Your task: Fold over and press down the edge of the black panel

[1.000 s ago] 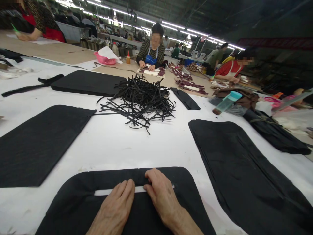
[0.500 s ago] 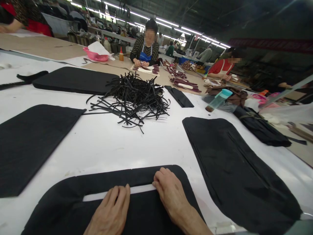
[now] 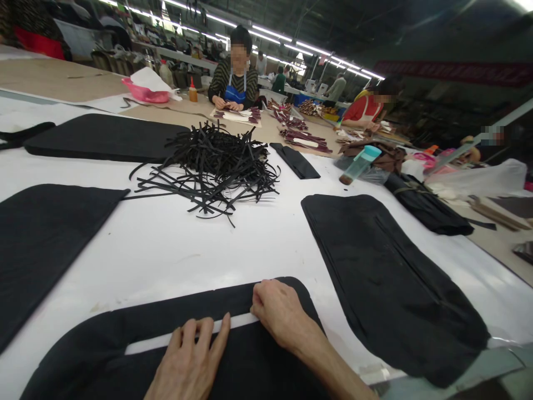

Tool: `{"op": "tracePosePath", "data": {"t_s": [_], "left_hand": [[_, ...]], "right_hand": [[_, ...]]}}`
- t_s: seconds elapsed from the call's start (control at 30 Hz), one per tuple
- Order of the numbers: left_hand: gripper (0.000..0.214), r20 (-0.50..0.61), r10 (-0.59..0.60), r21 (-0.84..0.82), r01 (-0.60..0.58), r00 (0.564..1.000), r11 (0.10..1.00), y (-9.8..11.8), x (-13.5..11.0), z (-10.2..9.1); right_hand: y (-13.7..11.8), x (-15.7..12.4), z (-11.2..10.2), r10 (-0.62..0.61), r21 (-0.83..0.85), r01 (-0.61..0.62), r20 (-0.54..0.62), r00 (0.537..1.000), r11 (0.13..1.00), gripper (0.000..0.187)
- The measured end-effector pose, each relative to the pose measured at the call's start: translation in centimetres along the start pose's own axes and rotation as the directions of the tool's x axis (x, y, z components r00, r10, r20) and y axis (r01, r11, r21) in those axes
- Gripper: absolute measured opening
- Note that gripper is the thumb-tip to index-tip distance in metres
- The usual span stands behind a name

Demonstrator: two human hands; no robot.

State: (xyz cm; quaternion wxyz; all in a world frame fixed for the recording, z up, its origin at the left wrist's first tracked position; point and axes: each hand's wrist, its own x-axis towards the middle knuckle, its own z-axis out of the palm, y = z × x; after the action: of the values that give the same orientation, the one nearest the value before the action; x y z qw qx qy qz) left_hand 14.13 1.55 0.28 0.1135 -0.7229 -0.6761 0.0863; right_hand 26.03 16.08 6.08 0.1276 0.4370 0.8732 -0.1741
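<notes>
A black fabric panel (image 3: 245,361) with rounded corners lies in front of me, cut by a long narrow slot that shows white. My left hand (image 3: 189,355) rests flat on it below the slot, fingers spread, the fingertips reaching over the opening. At the slot's right end my right hand (image 3: 278,311) is closed, its fingers curled and pinching the fabric by the upper strip; the fingertips themselves are hidden. Right of it lies a stack of similar black panels (image 3: 387,278).
A heap of thin black strips (image 3: 220,161) sits mid-table. Black pieces lie at left (image 3: 50,239) and behind, a black slab (image 3: 104,136). Further off are a folded black piece (image 3: 296,161), a teal-lidded bottle (image 3: 360,165), a pink basin (image 3: 145,91) and a seated co-worker (image 3: 235,72).
The view has shifted, so the far things sit further left. My right hand's fingers have curled in more tightly at the slot's end; my left hand's fingers are spread wider.
</notes>
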Motion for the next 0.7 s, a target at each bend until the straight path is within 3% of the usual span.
{"op": "tracePosePath", "data": {"t_s": [0.17, 0.23, 0.37, 0.53, 0.7], "left_hand": [[0.059, 0.044, -0.029, 0.008, 0.028, 0.999, 1.000, 0.7, 1.5, -0.9], [0.049, -0.030, -0.024, -0.018, 0.023, 0.999, 1.000, 1.1, 1.9, -0.6], [0.034, -0.203, 0.086, -0.062, -0.101, 0.975, 0.993, 1.9, 2.4, 0.1], [0.038, -0.156, 0.122, -0.018, -0.127, 0.980, 0.992, 2.4, 2.4, 0.4], [0.037, -0.215, 0.110, -0.061, -0.126, 0.970, 0.990, 2.5, 2.5, 1.2]], "right_hand": [[0.1, -0.1, 0.1, 0.004, 0.011, -0.003, -0.006, 1.000, 1.000, 0.016], [0.2, -0.2, 0.2, 0.002, 0.018, -0.001, -0.018, 1.000, 1.000, 0.017], [0.7, -0.3, 0.8, -0.018, 0.048, 0.020, -0.041, 0.999, 0.999, 0.015], [1.9, -0.3, 1.9, -0.070, 0.114, 0.078, -0.069, 0.995, 0.990, 0.009], [3.3, -0.4, 2.2, -0.067, 0.141, 0.082, -0.105, 0.992, 0.987, 0.009]]}}
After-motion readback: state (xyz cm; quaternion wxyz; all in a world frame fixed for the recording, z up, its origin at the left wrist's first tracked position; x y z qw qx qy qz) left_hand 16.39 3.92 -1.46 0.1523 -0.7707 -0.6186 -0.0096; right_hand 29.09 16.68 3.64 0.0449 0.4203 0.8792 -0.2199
